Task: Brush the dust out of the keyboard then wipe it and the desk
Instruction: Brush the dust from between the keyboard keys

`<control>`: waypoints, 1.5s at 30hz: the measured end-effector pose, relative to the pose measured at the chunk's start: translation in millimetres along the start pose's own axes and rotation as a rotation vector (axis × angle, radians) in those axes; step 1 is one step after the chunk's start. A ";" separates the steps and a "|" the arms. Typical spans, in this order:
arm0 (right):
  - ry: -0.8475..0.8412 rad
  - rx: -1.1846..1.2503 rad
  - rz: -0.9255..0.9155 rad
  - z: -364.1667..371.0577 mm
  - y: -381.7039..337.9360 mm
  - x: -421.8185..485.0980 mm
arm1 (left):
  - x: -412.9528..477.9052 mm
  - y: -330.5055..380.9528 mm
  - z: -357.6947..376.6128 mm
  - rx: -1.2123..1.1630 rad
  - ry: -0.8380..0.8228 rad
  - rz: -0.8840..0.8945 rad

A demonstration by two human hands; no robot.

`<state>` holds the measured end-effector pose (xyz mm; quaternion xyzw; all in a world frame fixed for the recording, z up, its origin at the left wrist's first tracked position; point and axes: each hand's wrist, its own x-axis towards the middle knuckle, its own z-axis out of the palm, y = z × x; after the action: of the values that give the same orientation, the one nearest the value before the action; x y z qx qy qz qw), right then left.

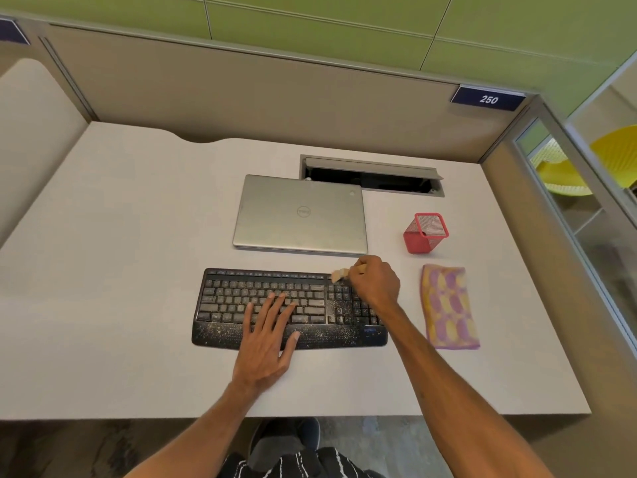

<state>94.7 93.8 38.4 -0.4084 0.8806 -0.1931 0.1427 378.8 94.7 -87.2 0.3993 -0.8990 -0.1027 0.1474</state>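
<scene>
Nearest, the left grip [267, 334] lies flat, fingers spread, on the dusty keyboard [227, 305], over its wrist rest and middle keys. Farther on, the right grip [374, 281] is curled around a small brush [339, 273] whose bristles touch the keyboard's far right corner. Right of the keyboard a folded cloth [448, 307] lies on the counter [120, 270], a closed laptop [300, 213] beyond.

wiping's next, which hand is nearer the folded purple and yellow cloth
Right. The right hand, gripping a pale brush over the black keyboard's right end, is just left of the cloth; the left hand rests flat mid-keyboard, farther left.
</scene>
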 end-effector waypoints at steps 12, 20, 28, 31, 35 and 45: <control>0.080 -0.069 0.022 -0.2 -2.0 0.5 | 0.1 -1.1 2.8 0.002 -0.019 -0.017; 0.006 -0.025 -0.016 -3.0 4.5 -8.1 | 0.1 -1.1 3.1 -0.008 -0.020 -0.018; -0.003 0.026 -0.003 -5.4 5.5 -11.0 | 0.9 -0.1 1.6 -0.010 -0.013 -0.021; 0.105 -0.007 0.059 -6.9 6.0 -10.6 | 1.4 1.2 0.6 -0.020 -0.004 -0.025; 0.035 0.046 0.014 -7.7 2.1 -3.8 | 0.8 1.2 -0.2 -0.026 -0.007 -0.026; -0.032 -0.025 -0.020 -3.6 -9.6 2.6 | 0.7 1.1 -0.1 -0.036 -0.007 -0.028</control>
<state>98.0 86.9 45.6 -0.4222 0.8764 -0.1768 0.1496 377.7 94.9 -86.6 0.4086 -0.8920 -0.1221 0.1501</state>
